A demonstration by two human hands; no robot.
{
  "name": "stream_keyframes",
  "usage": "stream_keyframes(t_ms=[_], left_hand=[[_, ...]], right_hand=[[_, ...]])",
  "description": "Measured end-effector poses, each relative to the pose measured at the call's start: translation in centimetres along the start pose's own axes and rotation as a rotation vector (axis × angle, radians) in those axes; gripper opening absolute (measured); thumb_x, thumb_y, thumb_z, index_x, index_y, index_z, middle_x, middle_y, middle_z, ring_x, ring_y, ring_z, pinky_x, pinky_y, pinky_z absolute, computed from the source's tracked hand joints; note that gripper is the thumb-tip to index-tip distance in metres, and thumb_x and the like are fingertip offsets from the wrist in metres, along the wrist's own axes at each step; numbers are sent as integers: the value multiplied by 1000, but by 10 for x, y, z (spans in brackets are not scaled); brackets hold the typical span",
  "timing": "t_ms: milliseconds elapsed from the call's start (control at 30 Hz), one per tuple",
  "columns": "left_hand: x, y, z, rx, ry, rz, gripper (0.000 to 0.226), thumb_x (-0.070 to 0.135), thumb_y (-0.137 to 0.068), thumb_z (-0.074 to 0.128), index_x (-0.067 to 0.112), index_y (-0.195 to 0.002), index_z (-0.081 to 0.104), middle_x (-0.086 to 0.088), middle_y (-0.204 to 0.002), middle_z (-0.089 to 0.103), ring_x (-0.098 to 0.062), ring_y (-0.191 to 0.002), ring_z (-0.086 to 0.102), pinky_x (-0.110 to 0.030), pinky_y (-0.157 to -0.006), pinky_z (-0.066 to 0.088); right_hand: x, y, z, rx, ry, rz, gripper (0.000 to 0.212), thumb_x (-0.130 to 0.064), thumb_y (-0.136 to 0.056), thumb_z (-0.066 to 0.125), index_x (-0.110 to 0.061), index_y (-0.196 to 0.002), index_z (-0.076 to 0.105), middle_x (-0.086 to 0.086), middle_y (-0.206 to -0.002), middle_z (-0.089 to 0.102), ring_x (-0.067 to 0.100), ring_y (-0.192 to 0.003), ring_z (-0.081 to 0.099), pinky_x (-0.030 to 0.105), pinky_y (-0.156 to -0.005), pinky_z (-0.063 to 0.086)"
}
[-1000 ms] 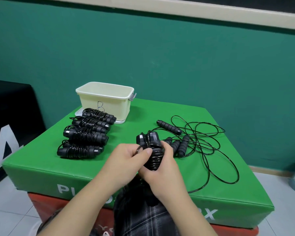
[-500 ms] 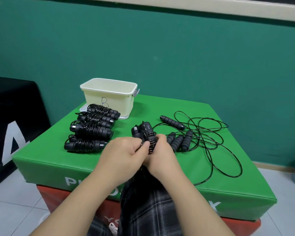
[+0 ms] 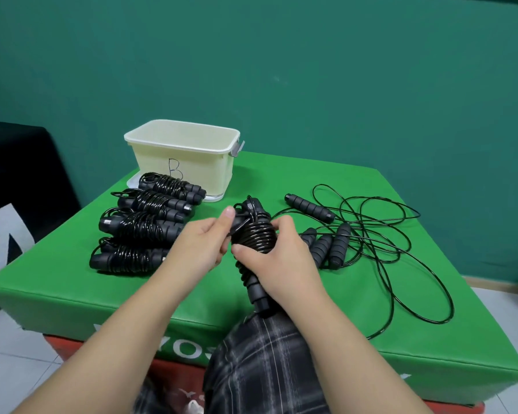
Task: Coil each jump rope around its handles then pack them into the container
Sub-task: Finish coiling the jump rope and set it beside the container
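right hand [image 3: 284, 261]: fingers curled round coiled jump rope [image 3: 253, 234], held above green pad [image 3: 72, 282]
left hand [image 3: 198, 246]: pinches rope end at coil top
done: four coiled ropes [image 3: 138, 222] in front of container [image 3: 186, 156]
loose ropes [image 3: 371, 234]: tangled on right of pad

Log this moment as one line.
both hands: left hand, right hand grip coiled rope | four bundles beside container | loose ropes remain

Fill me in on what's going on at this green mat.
A person is winding a jump rope around its handles: the right hand grips the bundle, the left hand pinches the cord near the top. Four coiled ropes lie beside the cream container. Loose ropes wait on the right.
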State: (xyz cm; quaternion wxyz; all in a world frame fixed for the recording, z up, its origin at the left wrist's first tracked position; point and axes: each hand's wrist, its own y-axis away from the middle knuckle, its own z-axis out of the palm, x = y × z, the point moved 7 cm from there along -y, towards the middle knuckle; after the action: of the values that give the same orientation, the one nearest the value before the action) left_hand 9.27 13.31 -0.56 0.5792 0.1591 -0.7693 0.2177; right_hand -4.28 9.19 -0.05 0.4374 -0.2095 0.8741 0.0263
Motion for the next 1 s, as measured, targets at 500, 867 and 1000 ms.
stream_keyframes(t_ms=[500,867,1000], left_hand=[[-39,-61,19,225,-281,203,50,36,-94,51,15,-49,53,-4,-62,58,-23,-64,56,-37,-66,41],[-74,-131,32,25,-777,-26,57,39,-87,62,10,-133,46,-16,-136,44,-34,-122,46,-42,-103,37],[-105,-99,68,-239,-941,-90,76,52,-78,66,30,-142,30,-4,-158,-3,-34,-144,-3,-49,-114,16]], right_hand=[[72,-68,31,-179,-143,155,77,-41,-80,74,-23,-142,32,-4,-133,49,16,-122,49,33,-104,39],[124,-82,0,167,-218,249,36,-23,-89,63,-18,-123,49,-4,-112,57,13,-105,56,30,-95,44],[136,-81,-11,248,-127,231,27,-21,-88,61,-20,-114,55,-3,-110,60,14,-105,55,31,-97,43]])
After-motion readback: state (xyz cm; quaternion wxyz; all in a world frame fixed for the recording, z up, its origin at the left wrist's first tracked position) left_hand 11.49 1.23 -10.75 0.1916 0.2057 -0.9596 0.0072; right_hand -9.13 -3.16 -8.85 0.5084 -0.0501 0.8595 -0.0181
